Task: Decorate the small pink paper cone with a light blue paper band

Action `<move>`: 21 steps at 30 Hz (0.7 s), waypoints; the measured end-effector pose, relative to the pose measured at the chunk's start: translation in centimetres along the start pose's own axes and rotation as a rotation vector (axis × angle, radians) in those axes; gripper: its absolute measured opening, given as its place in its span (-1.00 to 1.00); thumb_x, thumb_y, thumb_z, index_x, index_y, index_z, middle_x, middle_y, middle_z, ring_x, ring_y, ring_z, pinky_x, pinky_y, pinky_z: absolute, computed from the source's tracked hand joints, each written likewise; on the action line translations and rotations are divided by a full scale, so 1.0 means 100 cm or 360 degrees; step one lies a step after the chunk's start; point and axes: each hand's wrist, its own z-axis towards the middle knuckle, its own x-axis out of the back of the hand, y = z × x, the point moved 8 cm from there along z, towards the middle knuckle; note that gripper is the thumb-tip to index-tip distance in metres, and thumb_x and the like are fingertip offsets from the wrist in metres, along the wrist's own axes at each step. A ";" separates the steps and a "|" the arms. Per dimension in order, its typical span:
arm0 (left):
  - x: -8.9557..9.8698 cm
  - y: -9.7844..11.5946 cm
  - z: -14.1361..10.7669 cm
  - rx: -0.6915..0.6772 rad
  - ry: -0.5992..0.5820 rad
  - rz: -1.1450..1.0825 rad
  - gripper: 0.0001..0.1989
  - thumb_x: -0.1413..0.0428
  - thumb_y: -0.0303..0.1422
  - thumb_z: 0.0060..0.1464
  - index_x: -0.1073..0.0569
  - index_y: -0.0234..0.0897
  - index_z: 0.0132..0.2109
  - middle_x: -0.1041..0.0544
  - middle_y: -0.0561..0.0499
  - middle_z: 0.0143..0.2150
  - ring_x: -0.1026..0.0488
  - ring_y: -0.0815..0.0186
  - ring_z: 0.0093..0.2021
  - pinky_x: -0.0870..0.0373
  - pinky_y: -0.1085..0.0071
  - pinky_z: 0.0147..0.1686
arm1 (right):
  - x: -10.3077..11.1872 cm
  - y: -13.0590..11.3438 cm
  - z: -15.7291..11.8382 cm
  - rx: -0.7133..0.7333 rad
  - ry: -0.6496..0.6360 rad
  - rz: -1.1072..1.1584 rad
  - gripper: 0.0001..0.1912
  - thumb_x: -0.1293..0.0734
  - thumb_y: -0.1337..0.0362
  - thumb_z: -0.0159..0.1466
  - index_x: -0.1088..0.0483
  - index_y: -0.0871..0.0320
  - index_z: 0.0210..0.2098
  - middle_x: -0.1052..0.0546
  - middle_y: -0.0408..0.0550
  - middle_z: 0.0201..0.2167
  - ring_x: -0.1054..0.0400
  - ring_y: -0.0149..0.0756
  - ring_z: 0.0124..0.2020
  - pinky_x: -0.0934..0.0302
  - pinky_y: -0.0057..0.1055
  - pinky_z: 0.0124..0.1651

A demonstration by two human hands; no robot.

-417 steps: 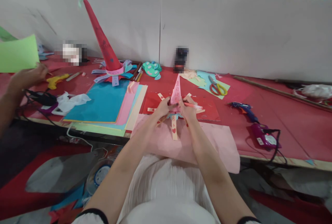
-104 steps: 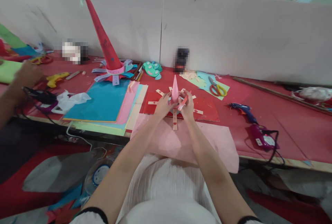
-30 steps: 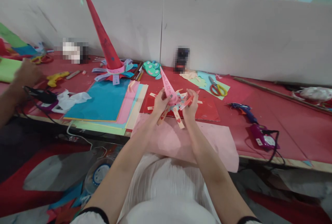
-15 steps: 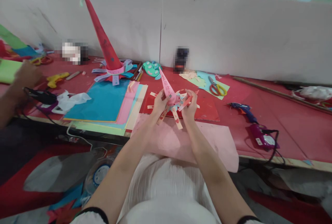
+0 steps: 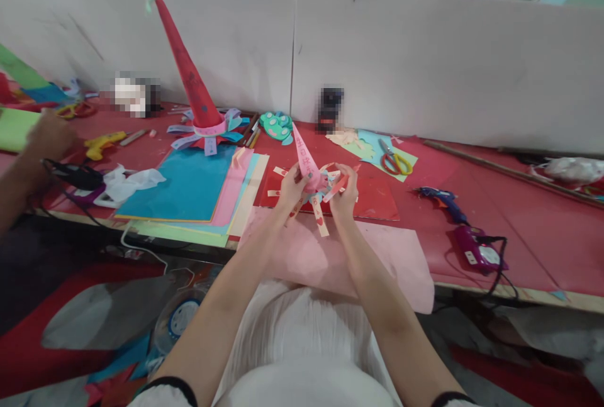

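A small pink cone hat (image 5: 306,158) with writing on its side tilts to the left in front of me. My left hand (image 5: 292,190) is closed on its lower left side, thumb against the cone. At the base, paper strips with red hearts (image 5: 319,217) fan outward. My right hand (image 5: 346,193) pinches a pinkish-red paper strip (image 5: 336,188) at the right of the base. Under the hat lie a red sheet (image 5: 377,196) and, nearer me, a pink sheet (image 5: 387,262) that hangs over the table edge.
A tall red cone hat (image 5: 191,73) stands behind coloured sheets (image 5: 184,183) on the left. Scissors (image 5: 395,160) lie back right. A blue glue gun (image 5: 443,200) and a purple box (image 5: 479,248) with a cable sit right. Another person's hand (image 5: 51,136) is far left.
The pink cone has turned slightly, so more of its writing faces me. The heart strips at its base have shifted a little left. Both hands keep their hold.
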 end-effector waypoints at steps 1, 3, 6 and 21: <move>0.001 0.000 0.000 0.0000 0.0010 0.0007 -0.69 -0.05 -0.44 0.05 -0.36 -0.29 -0.01 -0.47 -0.15 0.02 -0.44 0.25 -0.01 -0.37 0.27 0.00 | -0.001 0.001 0.000 -0.0019 -0.0011 -0.0002 -0.72 -0.11 0.19 0.31 -0.27 0.08 -0.03 -0.42 0.03 -0.07 -0.31 -0.23 0.02 -0.22 -0.16 0.07; 0.002 0.001 -0.001 0.0002 0.0028 0.0031 -0.70 -0.06 -0.44 0.04 -0.37 -0.29 -0.03 -0.48 -0.14 0.00 -0.44 0.24 -0.01 -0.38 0.27 -0.01 | -0.001 0.002 -0.001 -0.0036 -0.0028 -0.0008 -0.72 -0.11 0.20 0.31 -0.26 0.08 -0.03 -0.41 0.03 -0.06 -0.32 -0.24 0.01 -0.23 -0.16 0.06; 0.005 0.002 -0.002 0.0044 0.0069 0.0041 -0.68 -0.08 -0.45 0.01 -0.38 -0.28 -0.03 -0.49 -0.12 -0.02 -0.43 0.22 0.01 -0.39 0.25 -0.02 | -0.001 -0.001 -0.001 -0.0023 -0.0020 -0.0020 -0.74 -0.12 0.23 0.30 -0.27 0.08 -0.05 -0.42 0.03 -0.06 -0.33 -0.26 0.00 -0.24 -0.19 0.05; -0.003 0.014 -0.004 0.0021 -0.0006 0.0325 -0.69 -0.16 -0.42 -0.08 -0.42 -0.26 -0.11 -0.46 -0.13 -0.05 -0.44 0.18 -0.08 -0.40 0.21 -0.07 | -0.020 0.006 -0.004 -0.0177 -0.0334 0.0090 -0.78 -0.17 0.27 0.21 -0.29 0.09 -0.14 -0.50 -0.02 -0.22 -0.40 -0.25 -0.16 -0.27 -0.27 -0.09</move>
